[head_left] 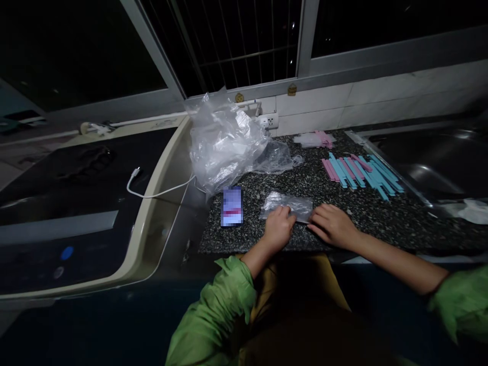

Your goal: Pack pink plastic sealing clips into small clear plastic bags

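A small clear plastic bag (288, 202) lies flat on the dark speckled counter in front of me. My left hand (280, 227) rests on its near edge, fingers curled and closed on the plastic. At the bag's right corner is my right hand (335, 225), its bent fingers and thumb closing on the edge there; the exact grip is partly hidden. To the right, several blue strips (375, 175) and pink strips (330, 170) lie in a loose pile. Behind them sits a stack of clear packets with pink ends (314, 139).
A large crumpled clear plastic bag (229, 140) stands at the back left. A phone with a lit screen (232, 206) lies left of my hands. Further left is a washing machine (152, 203) with a white cable (160, 194) on it. A metal sink (438, 168) borders the right side.
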Demonstrator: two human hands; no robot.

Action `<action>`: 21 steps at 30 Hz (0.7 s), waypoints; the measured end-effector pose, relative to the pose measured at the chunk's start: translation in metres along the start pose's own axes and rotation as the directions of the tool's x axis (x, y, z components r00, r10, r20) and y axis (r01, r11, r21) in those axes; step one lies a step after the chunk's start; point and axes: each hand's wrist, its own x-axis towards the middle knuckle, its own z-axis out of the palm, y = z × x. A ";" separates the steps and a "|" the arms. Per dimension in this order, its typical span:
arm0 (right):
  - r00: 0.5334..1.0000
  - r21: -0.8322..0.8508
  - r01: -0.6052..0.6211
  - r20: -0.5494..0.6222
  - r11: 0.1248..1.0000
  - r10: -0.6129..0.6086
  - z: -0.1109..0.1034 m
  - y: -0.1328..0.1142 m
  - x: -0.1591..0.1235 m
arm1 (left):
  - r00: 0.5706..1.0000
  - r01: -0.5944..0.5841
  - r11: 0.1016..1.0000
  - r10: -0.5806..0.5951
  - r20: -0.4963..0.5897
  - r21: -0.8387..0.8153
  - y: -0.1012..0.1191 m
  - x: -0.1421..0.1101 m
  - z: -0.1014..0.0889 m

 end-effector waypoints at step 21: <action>0.991 -0.117 0.118 -0.048 0.986 -0.124 0.000 -0.005 -0.006 | 0.995 0.052 0.999 -0.051 -0.081 0.012 -0.012 -0.040 0.003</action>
